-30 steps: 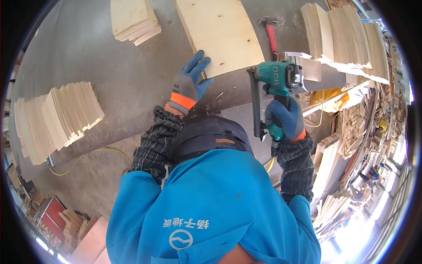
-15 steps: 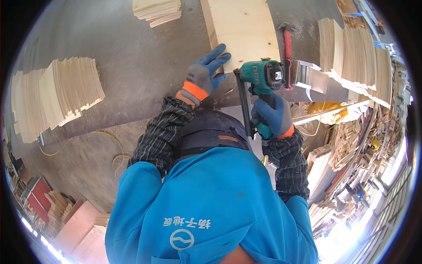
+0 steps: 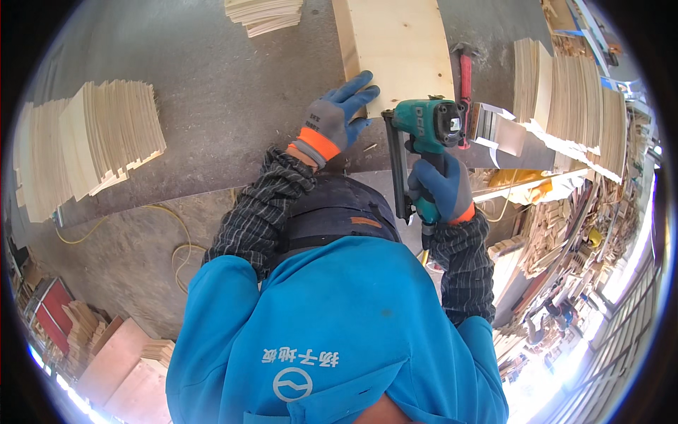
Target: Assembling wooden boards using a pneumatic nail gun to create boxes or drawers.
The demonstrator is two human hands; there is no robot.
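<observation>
A teal pneumatic nail gun (image 3: 421, 120) is held upright by my right hand (image 3: 445, 188), whose gloved fingers wrap its grip. Its nose touches or hovers just over the near edge of a long wooden box (image 3: 402, 49); which of the two I cannot tell. My left hand (image 3: 339, 116), in a grey and blue glove with an orange cuff, rests at the box's near left corner. Its fingers are stretched out over the top board and the side, with the thumb toward the near end.
Stacks of thin wooden boards stand on the dark workbench (image 3: 233, 92): a left stack (image 3: 92, 141), a far stack (image 3: 263, 14) and a right stack (image 3: 572, 99). A red-handled hammer (image 3: 465, 85) lies right of the box, beside an open carton (image 3: 498, 127). A yellow hose (image 3: 185, 226) trails on the floor.
The wooden box, both hands and the nail gun appear shifted slightly right in view, and the left stack slightly left. My grip on the nail gun is unchanged.
</observation>
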